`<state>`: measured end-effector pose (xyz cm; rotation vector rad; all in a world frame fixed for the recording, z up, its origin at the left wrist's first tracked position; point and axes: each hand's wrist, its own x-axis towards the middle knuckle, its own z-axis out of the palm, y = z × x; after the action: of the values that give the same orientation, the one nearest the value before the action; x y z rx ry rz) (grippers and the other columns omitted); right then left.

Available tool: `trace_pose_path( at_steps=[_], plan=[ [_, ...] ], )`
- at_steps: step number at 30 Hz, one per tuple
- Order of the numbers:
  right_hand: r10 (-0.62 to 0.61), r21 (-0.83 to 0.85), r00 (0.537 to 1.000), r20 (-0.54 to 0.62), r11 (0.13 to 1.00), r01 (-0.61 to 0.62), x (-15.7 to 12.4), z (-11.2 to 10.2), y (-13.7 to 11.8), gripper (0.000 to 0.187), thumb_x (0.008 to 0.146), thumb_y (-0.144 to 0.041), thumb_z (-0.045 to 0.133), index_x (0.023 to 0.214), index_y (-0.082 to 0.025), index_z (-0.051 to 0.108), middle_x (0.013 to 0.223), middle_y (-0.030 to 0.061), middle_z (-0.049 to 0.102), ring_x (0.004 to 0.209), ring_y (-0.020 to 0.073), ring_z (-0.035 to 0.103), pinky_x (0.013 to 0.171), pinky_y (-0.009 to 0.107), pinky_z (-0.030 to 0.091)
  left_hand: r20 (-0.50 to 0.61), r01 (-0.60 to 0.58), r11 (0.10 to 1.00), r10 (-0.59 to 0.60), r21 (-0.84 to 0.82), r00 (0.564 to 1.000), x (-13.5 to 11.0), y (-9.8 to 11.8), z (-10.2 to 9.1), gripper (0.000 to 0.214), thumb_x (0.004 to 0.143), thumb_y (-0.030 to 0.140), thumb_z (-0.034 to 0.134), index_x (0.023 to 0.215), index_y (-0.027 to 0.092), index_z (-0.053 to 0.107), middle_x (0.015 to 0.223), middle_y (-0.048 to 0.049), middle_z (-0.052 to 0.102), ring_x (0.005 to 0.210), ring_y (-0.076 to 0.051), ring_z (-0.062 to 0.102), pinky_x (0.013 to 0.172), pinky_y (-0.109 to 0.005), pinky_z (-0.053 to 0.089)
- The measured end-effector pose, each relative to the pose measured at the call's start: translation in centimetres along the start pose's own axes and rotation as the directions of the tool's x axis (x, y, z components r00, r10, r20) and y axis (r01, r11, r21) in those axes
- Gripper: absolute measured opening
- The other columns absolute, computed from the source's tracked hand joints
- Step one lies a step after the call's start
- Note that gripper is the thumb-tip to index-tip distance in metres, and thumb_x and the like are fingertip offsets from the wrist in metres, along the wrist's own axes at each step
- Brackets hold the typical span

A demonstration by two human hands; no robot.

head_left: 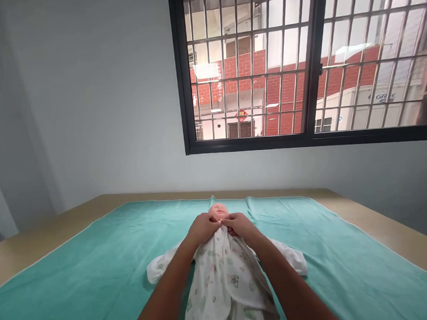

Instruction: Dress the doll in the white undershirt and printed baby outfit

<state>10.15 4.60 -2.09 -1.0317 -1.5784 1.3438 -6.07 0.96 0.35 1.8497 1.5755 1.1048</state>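
Observation:
A baby doll [218,211] lies on its back on a teal blanket [98,276], head toward the wall. It wears a white printed garment [223,279] with sleeves spread to both sides. My left hand [202,227] and my right hand [240,224] meet just below the doll's chin. Both are closed, pinching the garment's front edges at the neckline. My forearms cover part of the doll's body.
The blanket covers a wide wooden surface [388,222] that stands against a pale wall. A barred dark-framed window [301,64] is above, with red brick buildings outside.

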Motion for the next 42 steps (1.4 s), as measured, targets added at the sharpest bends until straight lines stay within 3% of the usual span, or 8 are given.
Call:
trace_pose_path(
  at_steps=[5, 16, 28, 33, 36, 42],
  plan=[
    [0.041, 0.210, 0.998, 0.047, 0.976, -0.050, 0.1, -0.4, 0.7, 0.019, 0.070, -0.030, 0.070, 0.072, -0.013, 0.061, 0.061, -0.0040, 0.049, 0.053, 0.0045, 0.041, 0.050, 0.017, 0.039, 0.009, 0.025, 0.988, -0.023, -0.155, 1.000, 0.4, -0.4, 0.4, 0.025, 0.072, 0.036, 0.058, 0.075, 0.014, 0.069, 0.071, -0.0015, 0.067, 0.067, -0.015, 0.056, 0.061, -0.024, 0.038],
    [0.092, 0.377, 0.990, 0.109, 0.917, -0.127, 0.0, -1.1, 0.9, 0.021, 0.068, -0.026, 0.078, 0.082, -0.013, 0.070, 0.074, 0.0007, 0.061, 0.058, 0.0046, 0.049, 0.056, 0.015, 0.047, -0.008, 0.012, 0.980, -0.014, -0.197, 1.000, 1.1, -1.9, 1.7, 0.022, 0.072, 0.036, 0.060, 0.068, 0.016, 0.066, 0.072, -0.0017, 0.068, 0.075, -0.018, 0.059, 0.071, -0.028, 0.042],
    [0.078, 0.272, 0.972, 0.223, 0.952, -0.139, -0.8, -1.7, 0.2, 0.028, 0.064, -0.032, 0.081, 0.082, -0.013, 0.069, 0.070, -0.0009, 0.059, 0.056, 0.0052, 0.045, 0.055, 0.019, 0.042, 0.049, -0.012, 0.962, 0.026, -0.273, 0.998, 0.3, -1.1, 1.2, 0.020, 0.076, 0.031, 0.059, 0.092, 0.018, 0.063, 0.088, -0.0044, 0.071, 0.081, -0.019, 0.065, 0.077, -0.031, 0.048],
    [0.052, -0.021, 0.980, 0.194, 0.999, -0.049, -0.8, -1.2, -0.5, 0.031, 0.065, -0.033, 0.078, 0.088, -0.015, 0.067, 0.067, -0.0025, 0.055, 0.058, 0.0072, 0.046, 0.053, 0.020, 0.037, 0.057, -0.014, 0.960, 0.031, -0.280, 0.998, 0.5, -1.4, 1.6, 0.027, 0.082, 0.042, 0.053, 0.095, 0.020, 0.063, 0.090, -0.0040, 0.071, 0.082, -0.019, 0.065, 0.074, -0.029, 0.048],
    [0.041, -0.140, 0.981, 0.188, 0.990, -0.014, -0.6, -1.0, -0.7, 0.025, 0.065, -0.029, 0.076, 0.083, -0.015, 0.066, 0.063, -0.0035, 0.053, 0.056, 0.0078, 0.045, 0.051, 0.021, 0.034, 0.062, -0.005, 0.959, 0.023, -0.282, 0.998, 0.6, -1.4, 1.8, 0.029, 0.076, 0.041, 0.062, 0.097, 0.020, 0.062, 0.091, -0.0047, 0.071, 0.084, -0.021, 0.065, 0.074, -0.030, 0.048],
    [0.046, -0.085, 0.981, 0.188, 0.996, -0.031, -0.8, -1.0, -0.8, 0.029, 0.063, -0.032, 0.077, 0.084, -0.017, 0.064, 0.064, -0.0044, 0.053, 0.055, 0.0071, 0.044, 0.050, 0.020, 0.033, 0.142, 0.018, 0.932, 0.036, -0.363, 0.989, 0.1, -1.4, 1.1, 0.030, 0.073, 0.030, 0.066, 0.101, 0.019, 0.062, 0.092, -0.0056, 0.072, 0.086, -0.021, 0.066, 0.077, -0.030, 0.049]
  ],
)
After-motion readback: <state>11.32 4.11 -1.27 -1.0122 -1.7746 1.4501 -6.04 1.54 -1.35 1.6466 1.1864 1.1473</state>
